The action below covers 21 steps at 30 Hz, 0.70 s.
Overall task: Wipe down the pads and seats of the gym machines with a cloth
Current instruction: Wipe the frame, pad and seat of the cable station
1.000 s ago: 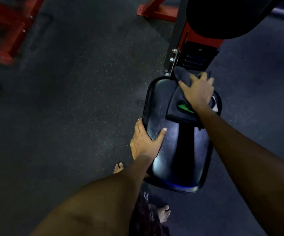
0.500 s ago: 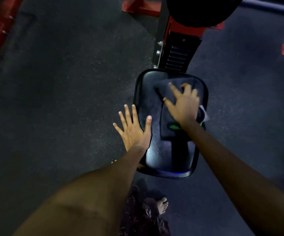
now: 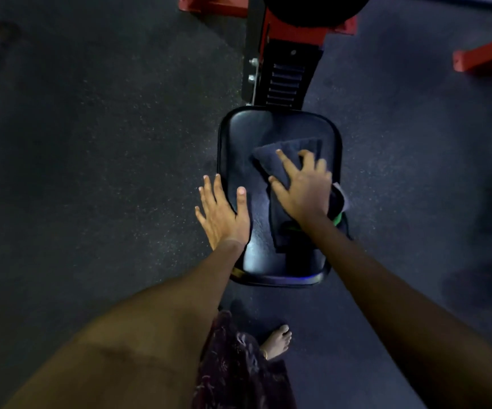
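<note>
Pressing down flat, the right hand (image 3: 305, 188) is laid on a dark cloth (image 3: 280, 163) with its fingers spread wide, so the cloth is pushed against the seat and not pinched. The cloth is folded and lies on the right half of the black seat (image 3: 247, 134), reaching from about the middle of the seat down toward the near end. A bit of green and a bit of white are seen at the cloth's right edge, by the wrist (what they are cannot be told). The left hand (image 3: 222, 212) is held open at the seat's left edge: its thumb is laid on top of the seat, and its other fingers are stretched out straight past the edge, over the floor. Nothing is gripped by it. The seat is shiny, with rounded corners, and it is joined at its far end to a red and black machine frame (image 3: 283, 75) with two bolts on its left side. A big black pad (image 3: 312, 10) is seen above the frame, at the top of the view. The dark speckled floor (image 3: 106, 143) is spread all around. A red bar (image 3: 486, 56) lies on the floor at the upper right. A bare foot (image 3: 277, 340) is seen below the seat, next to some dark patterned clothing (image 3: 233, 364).
</note>
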Each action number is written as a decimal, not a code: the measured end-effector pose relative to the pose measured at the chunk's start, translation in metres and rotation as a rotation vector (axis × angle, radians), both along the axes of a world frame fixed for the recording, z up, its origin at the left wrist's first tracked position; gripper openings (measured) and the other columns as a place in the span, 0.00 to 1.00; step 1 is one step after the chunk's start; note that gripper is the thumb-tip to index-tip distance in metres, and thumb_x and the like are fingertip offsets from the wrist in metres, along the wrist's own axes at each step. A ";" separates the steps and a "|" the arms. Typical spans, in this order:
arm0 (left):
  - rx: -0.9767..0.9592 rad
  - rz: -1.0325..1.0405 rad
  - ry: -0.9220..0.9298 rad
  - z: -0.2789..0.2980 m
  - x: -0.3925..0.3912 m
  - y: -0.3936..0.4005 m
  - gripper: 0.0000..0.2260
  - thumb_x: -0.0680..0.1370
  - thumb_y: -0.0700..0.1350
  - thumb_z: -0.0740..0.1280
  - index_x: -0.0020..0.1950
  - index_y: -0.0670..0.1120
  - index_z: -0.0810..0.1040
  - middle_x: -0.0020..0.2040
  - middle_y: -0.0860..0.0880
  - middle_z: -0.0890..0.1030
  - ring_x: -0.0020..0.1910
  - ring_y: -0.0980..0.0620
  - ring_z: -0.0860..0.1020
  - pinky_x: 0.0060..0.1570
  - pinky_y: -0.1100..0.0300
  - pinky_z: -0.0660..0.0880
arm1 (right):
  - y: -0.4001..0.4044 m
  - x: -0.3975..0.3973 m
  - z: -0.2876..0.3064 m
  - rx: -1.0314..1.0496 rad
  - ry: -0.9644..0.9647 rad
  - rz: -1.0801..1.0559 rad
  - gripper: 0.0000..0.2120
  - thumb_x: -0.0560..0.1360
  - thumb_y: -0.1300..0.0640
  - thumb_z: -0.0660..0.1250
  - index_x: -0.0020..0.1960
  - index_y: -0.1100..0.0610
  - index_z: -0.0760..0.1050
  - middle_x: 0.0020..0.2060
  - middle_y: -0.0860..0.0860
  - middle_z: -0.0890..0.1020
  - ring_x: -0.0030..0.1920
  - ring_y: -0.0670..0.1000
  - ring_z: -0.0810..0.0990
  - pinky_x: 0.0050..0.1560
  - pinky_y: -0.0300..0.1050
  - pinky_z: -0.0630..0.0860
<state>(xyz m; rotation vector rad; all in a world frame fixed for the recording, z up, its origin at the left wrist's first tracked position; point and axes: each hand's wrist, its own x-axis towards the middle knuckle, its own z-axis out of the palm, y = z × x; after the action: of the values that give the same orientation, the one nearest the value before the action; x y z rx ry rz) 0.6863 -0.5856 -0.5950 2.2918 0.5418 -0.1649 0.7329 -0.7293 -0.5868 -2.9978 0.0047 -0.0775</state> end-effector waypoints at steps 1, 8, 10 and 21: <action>-0.015 0.007 -0.010 0.000 -0.002 0.000 0.39 0.72 0.69 0.38 0.77 0.49 0.55 0.79 0.50 0.51 0.77 0.51 0.47 0.74 0.44 0.43 | 0.004 -0.010 0.002 -0.004 0.000 0.011 0.26 0.72 0.41 0.60 0.66 0.49 0.74 0.57 0.60 0.77 0.48 0.64 0.75 0.42 0.54 0.71; -0.018 -0.245 -0.118 0.012 -0.007 0.006 0.39 0.73 0.69 0.44 0.75 0.45 0.61 0.78 0.51 0.57 0.77 0.52 0.48 0.75 0.51 0.40 | 0.039 -0.069 0.027 0.030 0.213 -0.005 0.28 0.75 0.46 0.62 0.74 0.44 0.61 0.69 0.56 0.67 0.58 0.61 0.69 0.53 0.55 0.68; -0.020 -0.347 -0.091 0.020 -0.020 0.009 0.38 0.75 0.69 0.49 0.76 0.44 0.59 0.78 0.50 0.55 0.77 0.53 0.47 0.75 0.54 0.39 | 0.042 -0.082 0.038 0.129 0.272 -0.062 0.27 0.77 0.49 0.61 0.75 0.43 0.60 0.71 0.53 0.63 0.61 0.60 0.66 0.57 0.54 0.67; -0.798 0.219 0.322 0.110 -0.060 -0.004 0.22 0.79 0.49 0.64 0.70 0.39 0.69 0.62 0.44 0.77 0.58 0.45 0.76 0.53 0.57 0.74 | 0.041 -0.085 0.110 1.161 0.506 -0.388 0.17 0.80 0.56 0.61 0.68 0.53 0.71 0.72 0.52 0.56 0.71 0.53 0.61 0.70 0.37 0.59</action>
<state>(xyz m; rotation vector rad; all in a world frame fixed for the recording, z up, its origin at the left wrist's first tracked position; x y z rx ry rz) 0.6260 -0.5899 -0.4851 1.4258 0.7258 -0.5420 0.6481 -0.6883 -0.4769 -1.7553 0.4921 0.4706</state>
